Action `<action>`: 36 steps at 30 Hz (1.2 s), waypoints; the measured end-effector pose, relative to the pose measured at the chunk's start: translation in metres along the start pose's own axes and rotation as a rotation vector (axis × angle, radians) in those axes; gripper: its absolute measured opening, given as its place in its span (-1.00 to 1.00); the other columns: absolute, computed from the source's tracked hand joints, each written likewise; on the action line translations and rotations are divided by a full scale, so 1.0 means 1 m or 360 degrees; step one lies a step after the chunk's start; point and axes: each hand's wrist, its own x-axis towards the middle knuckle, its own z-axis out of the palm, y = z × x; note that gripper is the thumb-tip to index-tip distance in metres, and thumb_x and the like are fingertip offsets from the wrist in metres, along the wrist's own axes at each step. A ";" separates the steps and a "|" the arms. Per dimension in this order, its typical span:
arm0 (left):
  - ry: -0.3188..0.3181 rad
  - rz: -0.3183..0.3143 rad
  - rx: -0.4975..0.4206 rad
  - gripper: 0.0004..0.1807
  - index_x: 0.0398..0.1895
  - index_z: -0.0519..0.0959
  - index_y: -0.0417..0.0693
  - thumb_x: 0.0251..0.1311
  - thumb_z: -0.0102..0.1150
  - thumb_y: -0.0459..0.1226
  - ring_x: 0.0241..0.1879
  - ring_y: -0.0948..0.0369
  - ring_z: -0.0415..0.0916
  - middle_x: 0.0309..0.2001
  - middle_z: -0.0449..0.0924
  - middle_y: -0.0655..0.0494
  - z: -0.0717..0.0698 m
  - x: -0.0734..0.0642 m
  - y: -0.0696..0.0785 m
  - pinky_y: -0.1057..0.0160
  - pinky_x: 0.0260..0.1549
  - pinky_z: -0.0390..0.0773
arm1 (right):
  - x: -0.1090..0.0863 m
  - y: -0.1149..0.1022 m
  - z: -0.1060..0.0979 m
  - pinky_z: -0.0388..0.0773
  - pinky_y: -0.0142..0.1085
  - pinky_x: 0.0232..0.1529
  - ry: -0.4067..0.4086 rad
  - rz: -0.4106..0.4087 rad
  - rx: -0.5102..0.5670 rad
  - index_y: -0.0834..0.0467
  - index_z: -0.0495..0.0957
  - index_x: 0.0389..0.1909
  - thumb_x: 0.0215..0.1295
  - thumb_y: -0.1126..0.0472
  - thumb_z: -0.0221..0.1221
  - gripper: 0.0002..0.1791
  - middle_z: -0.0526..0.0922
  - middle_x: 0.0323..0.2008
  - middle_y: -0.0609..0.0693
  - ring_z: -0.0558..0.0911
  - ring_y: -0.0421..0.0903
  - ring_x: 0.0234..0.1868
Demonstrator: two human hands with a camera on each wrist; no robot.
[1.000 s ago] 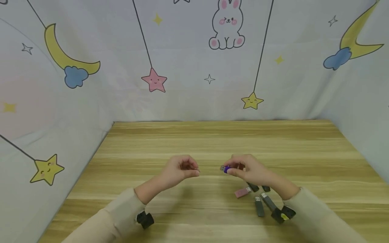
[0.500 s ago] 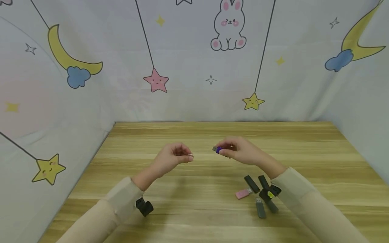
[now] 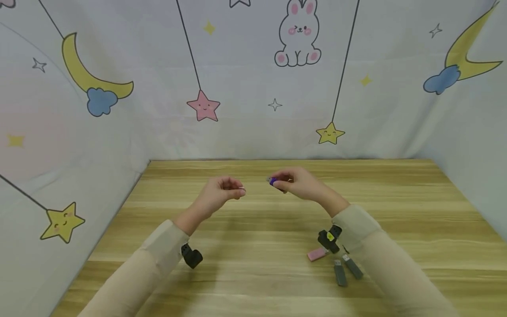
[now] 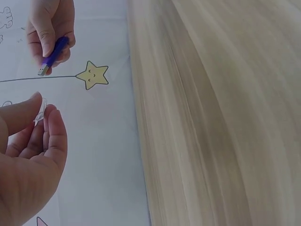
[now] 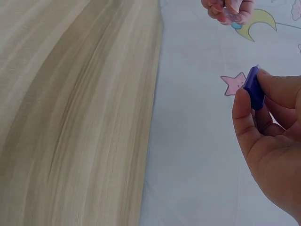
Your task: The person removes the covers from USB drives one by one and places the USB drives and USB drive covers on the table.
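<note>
Between thumb and fingers, my right hand (image 3: 301,182) pinches a purple USB stick (image 5: 254,89), its bare metal plug pointing left toward the other hand. My left hand (image 3: 218,193) pinches a small clear plastic cap (image 4: 41,111), which shows best in the left wrist view. Both hands are raised over the far half of the table, facing each other with a short gap between cap and plug. On the table below the right forearm lie a pink USB stick (image 3: 317,254) and two grey USB sticks, one (image 3: 340,274) beside the other (image 3: 352,267).
Black wrist cameras sit on the left cuff (image 3: 192,256) and the right cuff (image 3: 329,237); the right one covers part of the group of sticks. The wooden table (image 3: 253,281) ends at a white cloth backdrop (image 3: 245,136) with printed moons and stars.
Both hands have moved up and away over the table, the right one also leftward, carrying the cap and the purple USB stick. The gap between them has narrowed slightly.
</note>
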 end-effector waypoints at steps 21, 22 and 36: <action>0.0202 0.0000 -0.0118 -0.81 -0.17 0.53 -0.32 0.20 0.24 -0.40 -0.28 0.22 0.59 -0.31 0.63 0.12 -0.012 0.040 -0.015 -0.03 0.04 0.52 | 0.059 -0.003 0.021 0.62 -0.26 -0.11 0.0007 0.0138 0.0254 0.35 0.40 0.24 0.42 0.28 0.07 -0.58 0.59 0.02 0.26 0.64 0.06 -0.12; 0.0206 -0.0003 -0.0137 -0.81 -0.17 0.53 -0.33 0.20 0.24 -0.41 -0.26 0.18 0.59 -0.31 0.62 0.11 -0.011 0.042 -0.015 -0.08 0.06 0.49 | 0.061 -0.003 0.023 0.62 -0.26 -0.11 0.0007 0.0137 0.0267 0.36 0.40 0.24 0.42 0.29 0.06 -0.58 0.58 0.04 0.27 0.64 0.09 -0.10; 0.0252 -0.0062 -0.0170 -0.71 -0.02 0.47 -0.47 0.22 0.18 -0.47 -0.31 0.30 0.55 -0.25 0.56 0.07 -0.009 0.059 -0.035 0.13 -0.02 0.57 | 0.083 0.016 0.042 0.58 -0.07 -0.01 0.0088 0.0183 0.0342 0.41 0.39 0.22 0.39 0.37 0.06 -0.59 0.55 0.04 0.34 0.63 0.14 -0.06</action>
